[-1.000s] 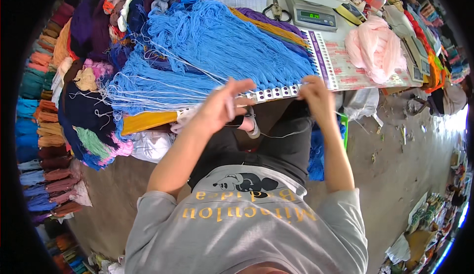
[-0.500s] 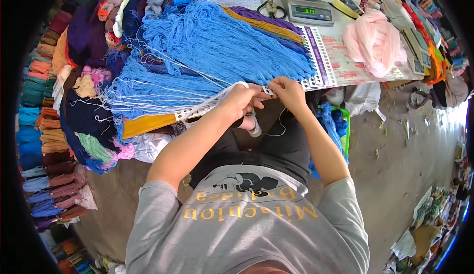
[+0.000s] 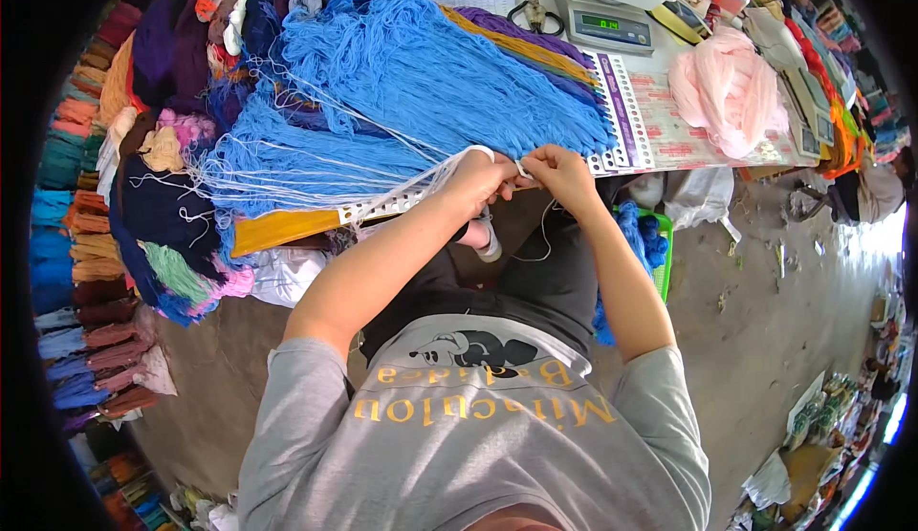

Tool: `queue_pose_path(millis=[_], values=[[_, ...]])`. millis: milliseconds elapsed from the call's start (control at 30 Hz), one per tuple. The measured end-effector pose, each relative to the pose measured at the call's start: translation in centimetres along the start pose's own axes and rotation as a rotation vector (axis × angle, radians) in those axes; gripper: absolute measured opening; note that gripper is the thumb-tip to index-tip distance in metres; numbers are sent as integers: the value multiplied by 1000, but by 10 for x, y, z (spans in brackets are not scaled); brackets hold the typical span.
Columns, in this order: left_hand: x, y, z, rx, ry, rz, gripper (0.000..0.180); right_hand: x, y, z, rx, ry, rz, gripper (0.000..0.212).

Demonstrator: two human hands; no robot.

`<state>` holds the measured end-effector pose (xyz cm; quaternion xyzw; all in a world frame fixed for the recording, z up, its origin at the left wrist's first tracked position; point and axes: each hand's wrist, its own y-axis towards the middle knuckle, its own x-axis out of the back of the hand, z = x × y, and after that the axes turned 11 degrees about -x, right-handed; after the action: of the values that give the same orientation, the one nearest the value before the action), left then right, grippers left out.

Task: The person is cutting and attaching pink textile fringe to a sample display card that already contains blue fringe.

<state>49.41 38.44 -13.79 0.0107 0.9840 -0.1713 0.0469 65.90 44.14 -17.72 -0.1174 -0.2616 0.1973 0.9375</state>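
Note:
My left hand (image 3: 478,183) is closed around a bundle of white threads (image 3: 421,185), which trails left across the blue yarn. Close by on its right, my right hand (image 3: 564,176) pinches at the white end of a punched card strip (image 3: 523,170), which sits between the two hands and is mostly covered by the fingers. Below the right hand a loose white thread (image 3: 548,235) hangs in a curve over my dark trousers. Beyond both hands spreads a large fan of blue yarn (image 3: 430,72), its strands running to a white and purple card (image 3: 626,110) with holes.
A digital scale (image 3: 610,29) and black-handled scissors (image 3: 535,15) lie at the back of the table. Pink yarn (image 3: 729,91) is heaped on the right. Many coloured hanks (image 3: 86,225) line the far left. A green basket (image 3: 666,254) with blue yarn stands below the table edge.
The hands have drawn closer together, and the holed strip that showed between them is now mostly covered by fingers. The whole view has shifted slightly.

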Motion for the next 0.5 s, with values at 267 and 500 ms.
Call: queue_pose_path(millis=[267,500], values=[[45,-52,-57,-200,-175,-32,17,8,-15,24,42,-183,39,21],[65,-54,-54,-421,383,-139,15,8,-14,21,17,-196,38,21]])
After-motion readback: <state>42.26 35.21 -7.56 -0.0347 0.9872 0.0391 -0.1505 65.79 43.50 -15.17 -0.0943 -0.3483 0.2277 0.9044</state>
